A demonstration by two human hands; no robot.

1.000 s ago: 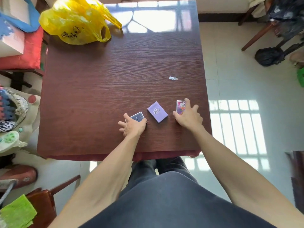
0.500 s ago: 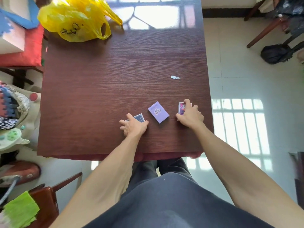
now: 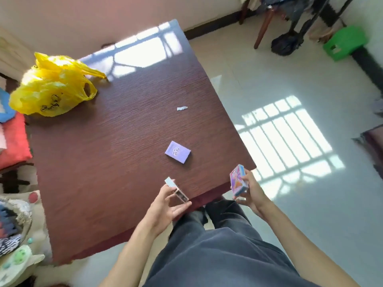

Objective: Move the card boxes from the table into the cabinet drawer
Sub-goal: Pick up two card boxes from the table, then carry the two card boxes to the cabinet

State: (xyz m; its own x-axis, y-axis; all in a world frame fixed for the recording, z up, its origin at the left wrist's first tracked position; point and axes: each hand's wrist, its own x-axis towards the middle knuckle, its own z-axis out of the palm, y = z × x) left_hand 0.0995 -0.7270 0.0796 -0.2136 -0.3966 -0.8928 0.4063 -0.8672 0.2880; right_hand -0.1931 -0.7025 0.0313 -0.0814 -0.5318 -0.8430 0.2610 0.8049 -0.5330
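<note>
My left hand (image 3: pixel 165 206) holds a small dark card box (image 3: pixel 176 189) edge-up, just above the near edge of the dark wooden table (image 3: pixel 103 162). My right hand (image 3: pixel 251 192) grips a pink and blue card box (image 3: pixel 238 181), lifted past the table's near right corner. A purple card box (image 3: pixel 177 152) lies flat on the table beyond both hands, touched by neither. No cabinet or drawer is in view.
A yellow plastic bag (image 3: pixel 51 88) sits at the table's far left, and a small paper scrap (image 3: pixel 182 108) lies mid-table. Cushions and toys (image 3: pixel 12 220) crowd the left side. Tiled floor (image 3: pixel 290 131) stretches to the right, with a chair (image 3: pixel 267 19) and a green stool (image 3: pixel 344 43) far back.
Both hands have lifted their card boxes off the table and drawn them back toward me. The view has swung to the right, so the table looks tilted. The purple box stays put.
</note>
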